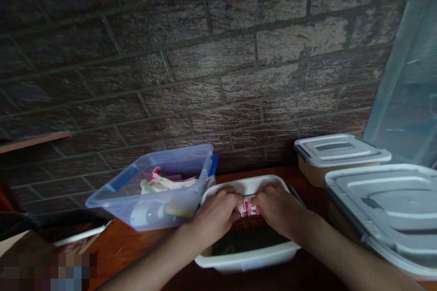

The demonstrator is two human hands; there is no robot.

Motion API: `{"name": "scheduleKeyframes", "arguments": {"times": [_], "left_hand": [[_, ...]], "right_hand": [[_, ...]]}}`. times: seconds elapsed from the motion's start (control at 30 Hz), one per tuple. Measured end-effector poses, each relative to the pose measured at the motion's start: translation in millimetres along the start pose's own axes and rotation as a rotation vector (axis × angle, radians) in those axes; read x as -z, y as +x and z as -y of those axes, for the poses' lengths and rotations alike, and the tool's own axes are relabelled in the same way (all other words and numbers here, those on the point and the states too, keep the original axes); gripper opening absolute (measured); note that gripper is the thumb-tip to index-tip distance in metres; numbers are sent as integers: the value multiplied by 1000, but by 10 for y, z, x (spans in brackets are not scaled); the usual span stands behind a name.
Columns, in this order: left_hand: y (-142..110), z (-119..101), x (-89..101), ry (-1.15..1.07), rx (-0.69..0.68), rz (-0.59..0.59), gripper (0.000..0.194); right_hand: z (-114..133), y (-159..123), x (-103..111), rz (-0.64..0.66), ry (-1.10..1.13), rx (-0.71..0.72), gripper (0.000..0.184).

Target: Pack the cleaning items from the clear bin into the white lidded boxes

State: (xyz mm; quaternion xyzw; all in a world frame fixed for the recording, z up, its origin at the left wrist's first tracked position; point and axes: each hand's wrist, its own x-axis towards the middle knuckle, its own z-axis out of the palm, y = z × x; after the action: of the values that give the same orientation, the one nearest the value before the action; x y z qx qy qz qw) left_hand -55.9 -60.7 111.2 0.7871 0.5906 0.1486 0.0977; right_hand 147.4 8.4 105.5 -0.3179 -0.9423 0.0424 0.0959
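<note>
Both hands are over an open white-rimmed plastic bin on the wooden table. My left hand and my right hand are closed on either side of a red and white printed packet, gripping its upper part with the fingers curled in. The packet's lower, red part hangs inside the bin. Its contents cannot be made out. Beneath it the bin's inside is dark, with something dim near the bottom left.
Left of the bin stands a clear bluish tub with blue clips, holding pink and white items. At right are two bins with grey lids, a smaller one and a larger one. A brick wall rises behind the reddish wooden table.
</note>
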Motion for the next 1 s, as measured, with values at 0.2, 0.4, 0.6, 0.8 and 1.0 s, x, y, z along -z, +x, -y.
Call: {"name": "scheduleKeyframes", "arguments": {"times": [0.2, 0.4, 0.6, 0.8, 1.0], "left_hand": [[-33, 103, -90, 54, -26, -109, 14], [-23, -8, -10, 81, -5, -61, 21], [-13, -151, 77, 112, 31, 60, 61], [-32, -20, -22, 53, -50, 44, 79], [-72, 100, -86, 44, -69, 2, 70]], "right_hand": [[-13, 12, -12, -5, 26, -5, 35], [-27, -9, -49, -41, 57, -9, 28], [-26, -29, -8, -11, 135, 22, 34], [-49, -6, -31, -26, 150, 115, 46], [-68, -68, -63, -57, 161, 114, 42]]}}
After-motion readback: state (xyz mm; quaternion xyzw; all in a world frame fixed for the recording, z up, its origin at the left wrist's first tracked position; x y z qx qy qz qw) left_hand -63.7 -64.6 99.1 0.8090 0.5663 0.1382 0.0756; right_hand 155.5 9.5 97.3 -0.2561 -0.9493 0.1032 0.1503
